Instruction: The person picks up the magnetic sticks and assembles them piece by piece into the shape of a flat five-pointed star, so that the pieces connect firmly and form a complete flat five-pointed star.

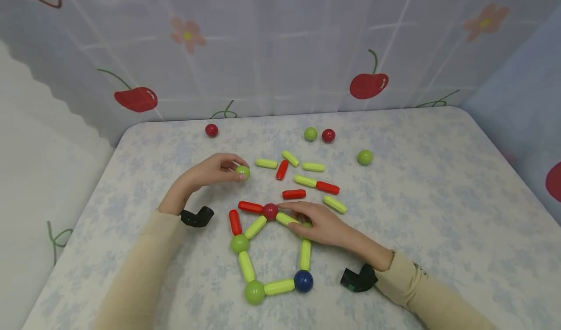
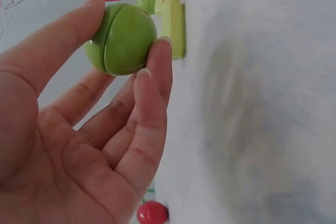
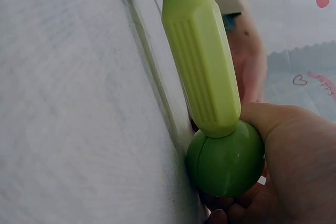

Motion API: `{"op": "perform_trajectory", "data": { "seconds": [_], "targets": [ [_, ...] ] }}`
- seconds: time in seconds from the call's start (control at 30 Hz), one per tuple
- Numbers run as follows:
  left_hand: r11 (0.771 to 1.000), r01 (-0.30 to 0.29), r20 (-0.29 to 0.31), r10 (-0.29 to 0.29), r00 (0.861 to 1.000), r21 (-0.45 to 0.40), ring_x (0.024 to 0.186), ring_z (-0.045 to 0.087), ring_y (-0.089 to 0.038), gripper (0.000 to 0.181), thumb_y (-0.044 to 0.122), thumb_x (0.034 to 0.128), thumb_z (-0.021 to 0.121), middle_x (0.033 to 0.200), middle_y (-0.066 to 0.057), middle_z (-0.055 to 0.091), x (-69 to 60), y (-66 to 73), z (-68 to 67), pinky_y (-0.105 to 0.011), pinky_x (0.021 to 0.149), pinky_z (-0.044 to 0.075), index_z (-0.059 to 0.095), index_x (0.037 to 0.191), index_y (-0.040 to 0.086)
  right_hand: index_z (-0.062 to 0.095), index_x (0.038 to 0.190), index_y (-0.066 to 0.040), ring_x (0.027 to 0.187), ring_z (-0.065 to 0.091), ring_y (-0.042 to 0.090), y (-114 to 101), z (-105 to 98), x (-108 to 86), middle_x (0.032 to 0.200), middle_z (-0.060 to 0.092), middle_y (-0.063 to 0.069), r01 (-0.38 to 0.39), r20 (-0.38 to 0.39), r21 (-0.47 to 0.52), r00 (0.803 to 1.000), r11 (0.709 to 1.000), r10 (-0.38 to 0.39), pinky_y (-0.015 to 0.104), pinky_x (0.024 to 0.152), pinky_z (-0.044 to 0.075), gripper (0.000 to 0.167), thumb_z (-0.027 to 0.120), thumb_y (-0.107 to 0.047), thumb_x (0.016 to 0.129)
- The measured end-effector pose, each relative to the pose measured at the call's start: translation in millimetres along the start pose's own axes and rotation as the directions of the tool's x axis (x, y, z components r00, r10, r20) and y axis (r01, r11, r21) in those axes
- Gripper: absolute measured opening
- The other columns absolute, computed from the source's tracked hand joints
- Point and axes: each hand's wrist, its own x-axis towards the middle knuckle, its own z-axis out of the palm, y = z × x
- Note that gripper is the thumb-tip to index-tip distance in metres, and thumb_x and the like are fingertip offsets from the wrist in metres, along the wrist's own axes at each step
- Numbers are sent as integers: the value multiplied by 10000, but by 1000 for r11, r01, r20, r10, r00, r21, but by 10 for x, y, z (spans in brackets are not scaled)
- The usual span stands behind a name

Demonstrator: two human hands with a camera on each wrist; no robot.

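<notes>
My left hand point(image 1: 210, 170) pinches a green ball point(image 2: 128, 40) between thumb and fingertips above the table. A five-sided ring of yellow-green building sticks and balls lies on the table, with a red ball point(image 1: 270, 212) at its top and a blue ball point(image 1: 303, 281) at lower right. Two green balls, one a corner ball point(image 1: 239, 244), form its left side. My right hand point(image 1: 322, 223) grips the upper-right stick point(image 1: 286, 219) between thumb and fingers, its index fingertip by the red ball. Against that hand sits a green corner ball point(image 3: 226, 161), mostly hidden in the head view.
Two red sticks, one slanting point(image 1: 234, 222), touch or nearly touch the ring at upper left. Several loose red and yellow-green sticks point(image 1: 313, 167) lie beyond the right hand. Farther back are a red ball point(image 1: 212, 130), a second red ball point(image 1: 328, 136) and green balls point(image 1: 365, 157).
</notes>
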Motion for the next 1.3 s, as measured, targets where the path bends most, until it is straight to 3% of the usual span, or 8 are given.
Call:
{"op": "perform_trajectory", "data": {
  "seconds": [0.13,0.3,0.53,0.83,1.03,1.17,1.3],
  "targets": [
    [996,-18,5,18,1000,-87,961,577,-241,361,191,861,700,1101,-112,573,-247,-146,71,-386,855,429,592,1170,40,523,1337,-181,701,466,83,-5,-5,-1,830,510,-94,11,4,5,1000,1000,-11,256,607,408,423,606,-207,923],
    [985,-28,-14,26,1000,-169,950,609,-244,343,183,855,706,1165,-125,527,-409,-280,181,-400,864,427,597,1154,53,532,1327,-164,690,462,85,-20,-9,-8,830,511,-88,21,-10,14,1000,1000,-21,259,606,402,421,610,-182,914],
    [969,-42,-40,33,999,-245,932,609,-249,358,139,868,686,1194,-130,530,-503,-409,312,-321,806,475,590,1195,34,532,1328,-165,699,464,85,-23,-5,-5,841,513,-89,11,-7,17,1000,1000,-11,258,612,405,425,612,-179,911],
    [944,-60,-19,57,998,-326,908,622,-228,388,110,882,662,1257,-155,498,-551,-471,370,-296,794,477,557,1237,-3,529,1331,-169,705,473,88,-4,1,-14,849,519,-88,9,-9,17,1000,1000,-9,260,614,414,427,612,-189,913],
    [952,-56,3,60,998,-300,839,644,-225,416,101,871,677,1293,-158,490,-567,-479,377,-283,791,475,561,1256,-3,531,1330,-171,703,471,91,-3,5,-16,835,516,-87,12,-12,23,1000,1000,-11,262,609,409,423,609,-191,915],
    [964,-50,-5,50,999,-262,700,629,-204,412,102,872,676,1276,-142,506,-572,-470,376,-270,735,483,566,1258,9,534,1328,-165,704,470,93,-6,4,-15,833,515,-84,10,-15,24,1000,1000,-10,263,610,409,423,611,-187,912],
    [989,-113,-65,106,992,-100,658,528,-185,379,121,853,701,1142,-107,541,-586,-445,382,-260,647,442,617,1213,39,537,1322,-155,706,471,95,-4,-2,-13,836,514,-78,12,-13,23,1000,1000,-12,264,613,413,422,616,-181,909]
  ]
}}
